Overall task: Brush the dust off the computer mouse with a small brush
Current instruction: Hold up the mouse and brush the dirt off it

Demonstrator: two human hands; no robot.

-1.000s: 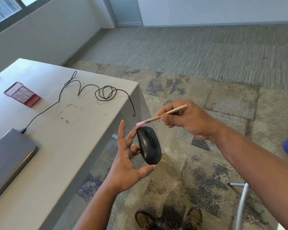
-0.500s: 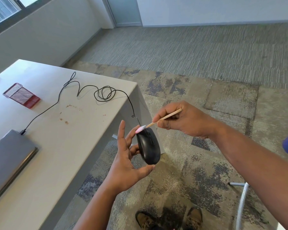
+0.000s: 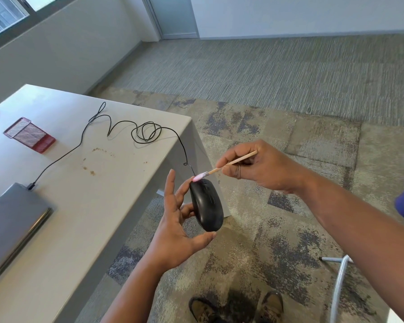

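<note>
A black wired computer mouse (image 3: 207, 206) is held up in the air just past the table's corner, over the carpet. My left hand (image 3: 176, 231) grips it by its sides, thumb under the rear end and fingers behind the left side. My right hand (image 3: 260, 169) pinches a small brush (image 3: 224, 167) with a thin wooden handle. Its pink bristles touch the mouse's front end, next to where the cable leaves it.
The mouse's black cable (image 3: 135, 131) loops across the grey table (image 3: 98, 206) to a closed grey laptop (image 3: 9, 220). A red mesh tray (image 3: 29, 134) lies at the table's left. Crumbs dot the tabletop. My shoes (image 3: 236, 308) and a white chair leg (image 3: 338, 280) are below.
My right hand has drifted slightly left and down, keeping the pink bristles at the mouse's front end. My left hand and the mouse have hardly moved.
</note>
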